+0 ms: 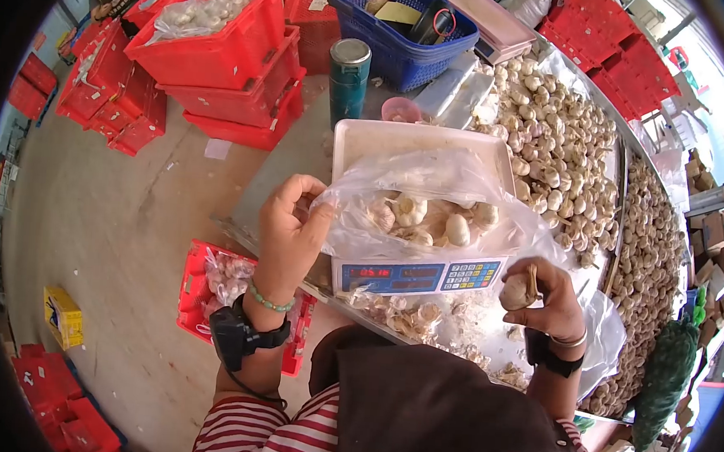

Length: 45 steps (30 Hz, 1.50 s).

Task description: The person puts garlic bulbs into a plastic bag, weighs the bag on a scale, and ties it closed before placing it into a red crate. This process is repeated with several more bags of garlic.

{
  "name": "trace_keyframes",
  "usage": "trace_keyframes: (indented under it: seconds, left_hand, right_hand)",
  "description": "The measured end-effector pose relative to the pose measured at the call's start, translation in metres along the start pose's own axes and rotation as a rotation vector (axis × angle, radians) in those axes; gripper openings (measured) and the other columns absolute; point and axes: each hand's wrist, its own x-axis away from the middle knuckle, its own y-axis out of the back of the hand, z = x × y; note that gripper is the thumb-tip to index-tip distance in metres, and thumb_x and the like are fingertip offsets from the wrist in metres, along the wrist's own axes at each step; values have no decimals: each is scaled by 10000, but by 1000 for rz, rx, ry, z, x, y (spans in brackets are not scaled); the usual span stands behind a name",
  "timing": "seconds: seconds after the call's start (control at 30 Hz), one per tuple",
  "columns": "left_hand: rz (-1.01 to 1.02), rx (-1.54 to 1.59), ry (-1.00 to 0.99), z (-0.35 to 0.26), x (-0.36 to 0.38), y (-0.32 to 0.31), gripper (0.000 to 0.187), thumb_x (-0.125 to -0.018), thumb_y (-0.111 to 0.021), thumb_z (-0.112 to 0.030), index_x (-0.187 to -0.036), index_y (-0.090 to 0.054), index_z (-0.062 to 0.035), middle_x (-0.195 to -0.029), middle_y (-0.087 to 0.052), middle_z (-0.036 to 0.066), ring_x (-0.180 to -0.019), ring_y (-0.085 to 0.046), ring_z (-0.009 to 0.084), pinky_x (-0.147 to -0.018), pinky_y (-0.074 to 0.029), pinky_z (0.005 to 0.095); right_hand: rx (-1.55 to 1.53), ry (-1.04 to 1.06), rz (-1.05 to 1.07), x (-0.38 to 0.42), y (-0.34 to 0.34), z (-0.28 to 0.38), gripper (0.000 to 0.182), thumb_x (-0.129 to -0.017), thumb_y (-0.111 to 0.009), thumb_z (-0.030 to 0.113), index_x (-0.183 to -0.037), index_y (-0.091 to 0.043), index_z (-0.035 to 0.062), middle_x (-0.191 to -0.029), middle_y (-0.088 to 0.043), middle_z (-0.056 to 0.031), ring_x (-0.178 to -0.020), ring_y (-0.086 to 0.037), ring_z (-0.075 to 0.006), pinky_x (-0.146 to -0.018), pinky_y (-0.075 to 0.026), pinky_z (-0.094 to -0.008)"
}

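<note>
Left hand (pixel 291 234) pinches the rim of a clear, crinkled plastic bag (pixel 429 205), fingers closed on the film; the bag sits on a white digital scale with blue keypad (pixel 417 272), holding several pale, papery garlic bulbs. Right hand (pixel 544 299) grips one whitish garlic bulb (pixel 515 292) with dry stem, just beside the scale's front corner.

You wear red-and-white striped sleeves (pixel 241 434), a dark brown apron (pixel 433 413), black wrist straps (pixel 239 334), and a green bead bracelet (pixel 270 302) on your left wrist.
</note>
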Motion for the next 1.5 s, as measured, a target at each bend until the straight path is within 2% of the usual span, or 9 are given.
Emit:
trace_keyframes:
  seconds: [0.23,0.33,0.4,0.5,0.7,1.0,1.33,1.43,1.5]
  left_hand:
    - [-7,60,33,-2,2,-5,63,-845,-621,-35,-839,-579,11,-710,-542,-17,-597,-457,25,-531,-380,187]
    - [3,81,56,-11,4,-7,68,-864,-620,-51,-850,-582,3,-691,-524,-39,-601,-447,11,-527,-370,177]
    - [-11,96,29,-13,5,-9,73,-881,-613,-66,-855,-582,-5,-678,-524,-56,-604,-442,2,-524,-363,169]
    - [-13,101,59,-14,8,-8,79,-886,-612,-71,-860,-576,-5,-679,-521,-59,-600,-435,0,-522,-356,165]
    - [-42,117,87,-22,17,-11,91,-890,-611,-77,-846,-571,-9,-688,-521,-57,-606,-434,-1,-523,-351,160]
    - [111,483,64,-47,45,-7,73,-919,-529,-82,-886,-491,-29,-654,-512,13,-598,-480,84,-578,-401,235]
    - [106,746,178,-54,47,-14,98,-921,-525,-134,-916,-488,-43,-635,-497,15,-447,-377,61,-427,-325,203]
    - [121,803,170,-49,46,-12,100,-925,-519,-147,-915,-488,-52,-653,-506,17,-455,-369,51,-421,-290,194]
    - [111,848,172,-49,45,-14,102,-933,-510,-145,-919,-491,-46,-649,-495,2,-493,-388,49,-447,-300,189]
  right_hand:
    - [642,-564,-334,30,17,-123,529,-573,-821,74,-1051,-603,16,-937,-656,-118,-807,-621,-312,-751,-499,-357]
    - [847,-14,-770,24,27,-120,494,-635,-798,74,-1083,-597,19,-957,-652,-104,-815,-625,-267,-759,-496,-340]
    - [505,-34,-832,11,33,-75,411,-710,-733,9,-1095,-590,7,-954,-644,-89,-826,-622,-201,-766,-490,-298]
    - [25,235,-675,-1,10,9,251,-760,-613,-108,-994,-608,-18,-922,-629,-69,-834,-601,-128,-755,-480,-243]
    - [479,532,-251,-64,-46,41,165,-774,-627,-19,-934,-615,16,-816,-612,-152,-729,-604,-334,-634,-489,-362]
    - [698,211,-75,-82,-51,3,351,-670,-732,130,-988,-636,16,-852,-638,-207,-823,-609,-380,-738,-485,-416]
    - [873,276,-137,-98,-102,-9,303,-741,-694,265,-966,-647,68,-721,-648,-142,-672,-626,-340,-665,-501,-407]
    - [703,379,-235,-94,-91,4,319,-716,-735,241,-953,-638,52,-680,-646,-121,-606,-631,-290,-677,-504,-373]
    - [122,-32,-187,-82,-74,25,346,-676,-786,208,-930,-634,30,-739,-657,-94,-676,-645,-214,-711,-499,-335]
